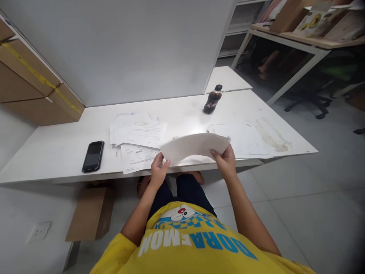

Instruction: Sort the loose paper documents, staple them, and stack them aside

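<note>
Between my two hands, a bowed sheet of white paper [194,146] is held up at the table's front edge. My left hand [159,169] pinches its left end, thumb on the near side. At the right end, my right hand [225,160] grips it the same way. Whether it is one sheet or several, I cannot tell. Left of it lies an untidy pile of printed papers [142,131]. More papers [242,140] rest flat on the right, partly behind the held sheet.
A black phone [93,156] lies at the left on the white table [182,108]. A dark cola bottle [213,99] stands upright near the back. Cardboard boxes [31,76] are stacked at the far left; another cardboard box [89,213] sits below the table. A grey panel [131,49] borders the back.
</note>
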`<state>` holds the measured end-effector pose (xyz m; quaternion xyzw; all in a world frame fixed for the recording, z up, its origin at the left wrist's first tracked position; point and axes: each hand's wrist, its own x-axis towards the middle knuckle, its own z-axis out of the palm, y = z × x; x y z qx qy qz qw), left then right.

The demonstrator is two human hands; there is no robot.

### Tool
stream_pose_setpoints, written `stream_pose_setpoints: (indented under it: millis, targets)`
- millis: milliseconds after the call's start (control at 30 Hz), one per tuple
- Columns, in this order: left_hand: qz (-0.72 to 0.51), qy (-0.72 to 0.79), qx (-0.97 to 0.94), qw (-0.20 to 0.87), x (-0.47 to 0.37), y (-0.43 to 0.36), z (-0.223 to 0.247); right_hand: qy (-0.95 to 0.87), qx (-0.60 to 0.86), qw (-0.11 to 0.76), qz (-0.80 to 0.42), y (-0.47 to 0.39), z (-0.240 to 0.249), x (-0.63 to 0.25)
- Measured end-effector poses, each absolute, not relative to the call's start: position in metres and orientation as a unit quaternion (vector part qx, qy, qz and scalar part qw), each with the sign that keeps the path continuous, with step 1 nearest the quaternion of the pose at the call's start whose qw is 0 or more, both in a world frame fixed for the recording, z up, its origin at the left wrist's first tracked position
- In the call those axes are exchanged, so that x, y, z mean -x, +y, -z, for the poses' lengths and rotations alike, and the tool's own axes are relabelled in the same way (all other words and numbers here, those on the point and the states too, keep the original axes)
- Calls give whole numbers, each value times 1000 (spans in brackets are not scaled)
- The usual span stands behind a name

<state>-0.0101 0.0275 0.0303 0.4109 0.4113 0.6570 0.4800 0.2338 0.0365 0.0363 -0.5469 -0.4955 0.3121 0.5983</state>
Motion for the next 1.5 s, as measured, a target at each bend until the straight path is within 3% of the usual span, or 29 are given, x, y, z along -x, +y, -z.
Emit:
stream_pose_setpoints:
  millis: [267, 567, 767, 1200, 1333, 1500]
  targets:
    - [-649, 450, -445, 423, -15, 40, -3, -444, 527, 659, -301, 47, 16, -221]
    - [-630, 480, -430, 434, -20, 50, -6, -444, 551, 594, -383, 44, 18, -232]
    - [-644, 466, -418, 439, -22, 45, -7, -432, 520, 638, -369, 41, 8, -229]
    - [-652, 500, -439, 364, -19, 4, -7, -427, 564, 606, -364, 24, 2, -238]
    - [-675, 497, -398, 373, -15, -8, -10, -488, 570, 538, -385, 16, -4, -251]
    - [-669, 506, -469, 276, -4, -4, -21, -544, 648, 399, -353, 16, -12, -282]
